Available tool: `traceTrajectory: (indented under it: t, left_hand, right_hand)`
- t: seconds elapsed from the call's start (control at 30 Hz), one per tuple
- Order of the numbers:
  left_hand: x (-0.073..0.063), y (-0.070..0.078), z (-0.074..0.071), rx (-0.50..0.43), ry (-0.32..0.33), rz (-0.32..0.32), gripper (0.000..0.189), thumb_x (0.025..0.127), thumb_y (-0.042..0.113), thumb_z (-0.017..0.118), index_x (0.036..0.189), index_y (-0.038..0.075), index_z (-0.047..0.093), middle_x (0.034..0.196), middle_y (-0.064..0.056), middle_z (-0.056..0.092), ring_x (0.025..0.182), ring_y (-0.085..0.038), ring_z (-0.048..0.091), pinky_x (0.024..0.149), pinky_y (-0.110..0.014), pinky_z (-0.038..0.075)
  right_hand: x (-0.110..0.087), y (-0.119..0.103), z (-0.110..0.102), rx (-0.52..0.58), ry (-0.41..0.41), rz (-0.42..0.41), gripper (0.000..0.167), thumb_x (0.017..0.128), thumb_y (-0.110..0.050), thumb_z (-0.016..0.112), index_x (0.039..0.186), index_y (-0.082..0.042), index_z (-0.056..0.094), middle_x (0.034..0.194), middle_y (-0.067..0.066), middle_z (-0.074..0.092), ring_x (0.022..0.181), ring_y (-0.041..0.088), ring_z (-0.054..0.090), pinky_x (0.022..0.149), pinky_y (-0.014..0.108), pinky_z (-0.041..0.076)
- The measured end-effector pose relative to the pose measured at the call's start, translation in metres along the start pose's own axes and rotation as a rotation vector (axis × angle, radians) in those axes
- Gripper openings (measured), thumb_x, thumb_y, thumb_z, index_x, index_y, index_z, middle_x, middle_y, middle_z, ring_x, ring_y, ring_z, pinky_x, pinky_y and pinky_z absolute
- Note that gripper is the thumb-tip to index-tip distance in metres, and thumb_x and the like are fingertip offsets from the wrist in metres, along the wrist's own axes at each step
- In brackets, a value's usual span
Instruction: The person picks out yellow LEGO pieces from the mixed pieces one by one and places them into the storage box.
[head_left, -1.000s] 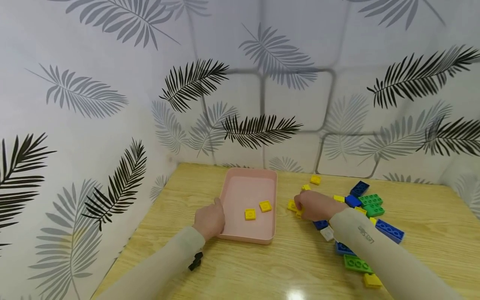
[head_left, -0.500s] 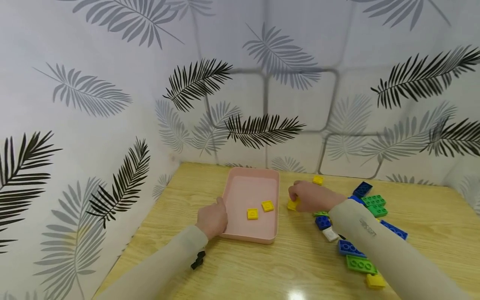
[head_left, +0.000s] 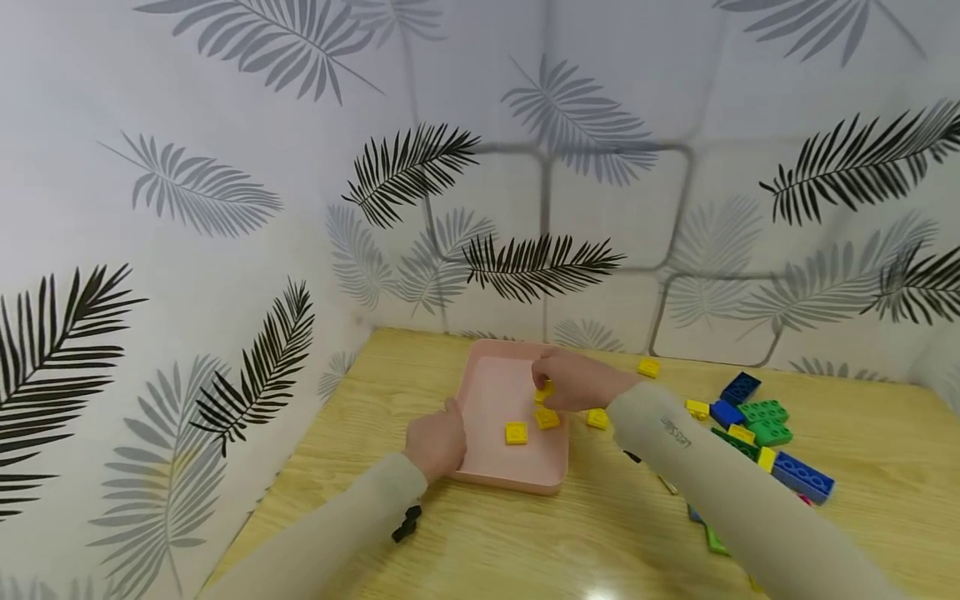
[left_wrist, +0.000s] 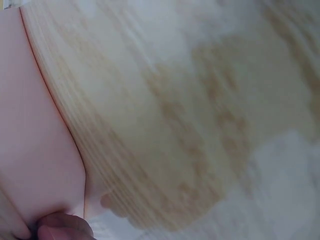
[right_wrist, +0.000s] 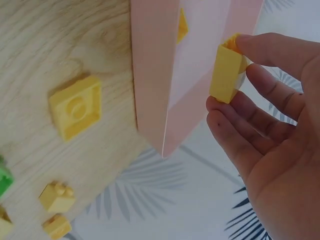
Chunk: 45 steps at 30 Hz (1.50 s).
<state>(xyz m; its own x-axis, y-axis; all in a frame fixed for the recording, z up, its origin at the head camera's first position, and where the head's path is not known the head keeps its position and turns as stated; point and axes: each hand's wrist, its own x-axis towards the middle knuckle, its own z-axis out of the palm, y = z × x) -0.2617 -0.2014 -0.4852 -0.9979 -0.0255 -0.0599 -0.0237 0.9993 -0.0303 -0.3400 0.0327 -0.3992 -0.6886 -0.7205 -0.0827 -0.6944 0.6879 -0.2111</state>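
Observation:
A shallow pink tray (head_left: 489, 387) lies on the wooden table with two yellow toy bricks (head_left: 516, 432) inside it. My left hand (head_left: 437, 442) grips the tray's left wall, its thumb along the rim. Over the tray's right part, my right hand (head_left: 573, 381) pinches another yellow toy brick (right_wrist: 226, 72) between thumb and fingers. In the right wrist view, this brick is held tilted beside the tray's wall. A loose yellow brick (right_wrist: 76, 107) lies on the table just right of the tray, hollow side up.
Blue bricks (head_left: 802, 477), green bricks (head_left: 763, 412) and several yellow ones lie scattered on the right, partly hidden under the right sleeve (head_left: 720, 467). One yellow brick (head_left: 648, 367) sits near the back edge. A leaf-patterned cloth (head_left: 585, 208) stands behind the table.
My right hand has picked up a yellow brick from the table and carried it left over the tray. The left hand keeps its hold on the tray. The head view has shifted slightly.

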Motion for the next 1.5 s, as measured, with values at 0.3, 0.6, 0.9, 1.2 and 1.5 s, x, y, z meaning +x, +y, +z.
traceTrajectory:
  t: [0.3, 0.6, 0.9, 1.2, 1.5]
  left_hand:
    - [0.001, -0.001, 0.004, -0.003, 0.009, -0.012, 0.068, 0.093, 0.022, 0.069, 0.147, -0.004, 0.038, 0.064, -0.008, 0.06, 0.051, -0.017, 0.056, 0.053, -0.038, 0.053]
    - [0.001, 0.001, 0.004, 0.023, 0.017, -0.01, 0.066, 0.094, 0.025, 0.068, 0.148, -0.003, 0.04, 0.066, -0.008, 0.061, 0.052, -0.017, 0.057, 0.055, -0.038, 0.054]
    - [0.001, 0.002, 0.005, 0.024, 0.017, -0.021, 0.063, 0.095, 0.025, 0.067, 0.145, -0.003, 0.041, 0.067, -0.009, 0.063, 0.052, -0.017, 0.058, 0.055, -0.038, 0.055]
    - [-0.001, 0.003, 0.002, 0.019, 0.039, -0.012, 0.057, 0.098, 0.024, 0.063, 0.143, -0.004, 0.043, 0.068, -0.01, 0.063, 0.053, -0.018, 0.059, 0.053, -0.038, 0.054]
    - [0.003, -0.001, 0.007, 0.02, 0.035, 0.0, 0.058, 0.099, 0.024, 0.059, 0.146, -0.004, 0.04, 0.062, -0.008, 0.059, 0.049, -0.016, 0.055, 0.05, -0.038, 0.052]
  right_hand:
    - [0.033, -0.005, 0.015, -0.146, 0.051, -0.081, 0.015, 0.085, -0.023, 0.079, 0.085, -0.017, 0.065, 0.087, -0.004, 0.058, 0.086, 0.015, 0.051, 0.084, 0.036, 0.046]
    - [0.049, -0.001, 0.026, -0.216, 0.045, -0.015, 0.011, 0.084, -0.026, 0.078, 0.083, -0.024, 0.067, 0.087, -0.008, 0.059, 0.081, 0.01, 0.053, 0.072, 0.033, 0.048]
    - [0.053, 0.0, 0.035, -0.22, 0.031, 0.035, 0.019, 0.083, -0.035, 0.081, 0.078, -0.028, 0.065, 0.086, -0.008, 0.056, 0.082, 0.011, 0.05, 0.075, 0.035, 0.045]
    - [0.033, 0.011, 0.033, -0.051, 0.08, -0.041, 0.007, 0.092, -0.021, 0.071, 0.086, -0.019, 0.068, 0.087, -0.006, 0.061, 0.085, 0.015, 0.051, 0.086, 0.038, 0.044]
    - [-0.008, 0.03, 0.024, 0.052, 0.089, 0.031, 0.016, 0.098, -0.023, 0.066, 0.109, -0.013, 0.071, 0.11, -0.002, 0.063, 0.089, 0.013, 0.06, 0.086, 0.036, 0.053]
